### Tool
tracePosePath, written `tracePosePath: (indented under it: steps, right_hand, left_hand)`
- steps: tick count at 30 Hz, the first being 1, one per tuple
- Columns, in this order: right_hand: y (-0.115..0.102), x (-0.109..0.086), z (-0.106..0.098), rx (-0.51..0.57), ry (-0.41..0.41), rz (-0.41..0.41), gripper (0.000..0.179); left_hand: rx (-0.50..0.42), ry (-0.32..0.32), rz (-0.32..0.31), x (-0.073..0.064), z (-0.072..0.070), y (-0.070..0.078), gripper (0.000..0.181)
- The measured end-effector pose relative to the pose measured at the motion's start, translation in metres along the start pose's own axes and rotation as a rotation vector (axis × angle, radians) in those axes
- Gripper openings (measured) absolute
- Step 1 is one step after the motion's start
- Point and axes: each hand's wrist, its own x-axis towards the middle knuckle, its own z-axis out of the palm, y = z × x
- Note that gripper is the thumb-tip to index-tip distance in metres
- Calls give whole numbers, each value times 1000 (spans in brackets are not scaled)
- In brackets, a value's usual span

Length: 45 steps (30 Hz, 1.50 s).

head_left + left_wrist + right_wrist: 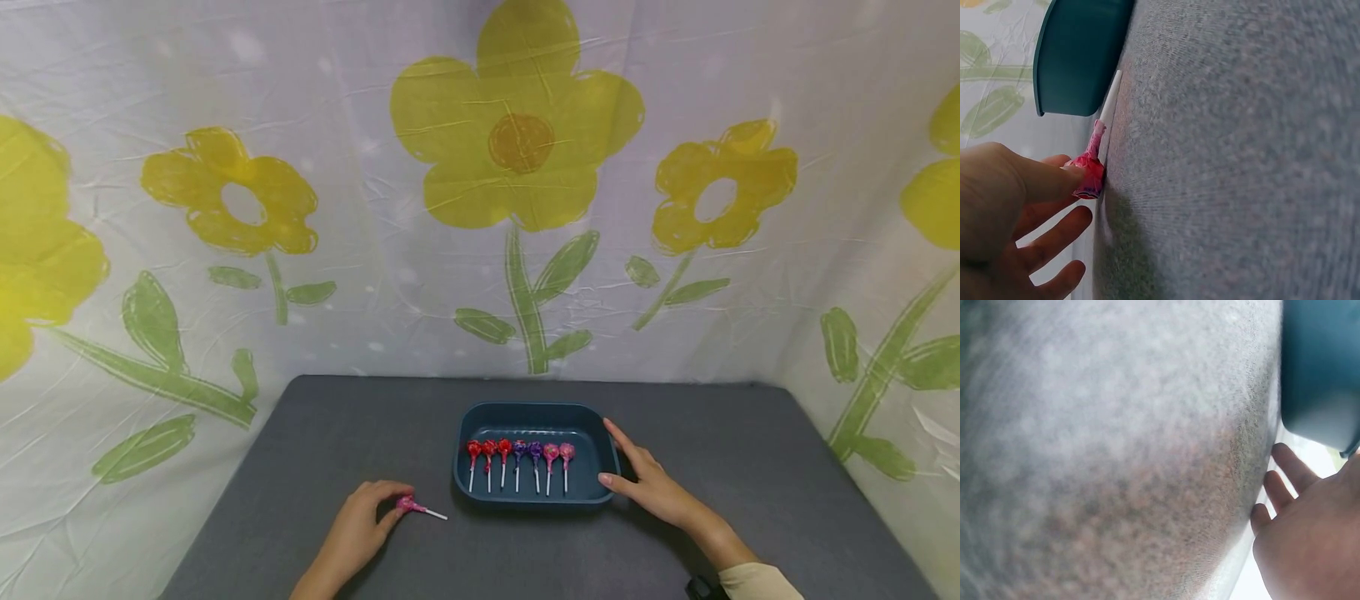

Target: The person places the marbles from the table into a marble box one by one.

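My left hand (358, 527) pinches a pink-wrapped lollipop (409, 503) by its candy end, between thumb and index finger. Its white stick points right, low over the grey table, and the other fingers are spread in the left wrist view. To the right stands a dark teal tray (534, 501). Inside it lies a row of lollipops with sticks toward me: three red (489, 448), two purple (536, 450) and two pink (567, 452). My right hand (660, 492) rests at the tray's right end, thumb and index finger extended on the rim, the other fingers outside the wall.
The grey tabletop (360, 433) extends around the tray on all sides. Behind it and along both sides hangs a pale cloth (360, 333) printed with yellow flowers. A dark object (705, 588) shows by the right sleeve (757, 582).
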Motion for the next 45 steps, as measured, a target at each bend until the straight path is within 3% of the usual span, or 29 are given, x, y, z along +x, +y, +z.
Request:
tracePosePath:
  steps: [10,18,25,32,40,45]
  right_hand:
    - [0,0,0,-2,-7,3,85]
    - [-1,0,-1,6,-8,2,84]
    - [-1,0,-2,5,-2,-1,85]
    - [-2,-1,-1,-13,-8,1,84]
    - [-1,0,0,-12,-4,-1,84]
    - [-1,-1,0,-11,-1,0,84]
  left_hand:
    - [-26,6,65,5,4,2,24]
    - [-4,49,-28,4,7,5,25]
    - [43,140,-31,1,11,6,24]
    - [34,109,-143,1,10,9,22]
    - [26,132,-113,3,13,9,20]
    - [19,111,-114,5,14,12,20]
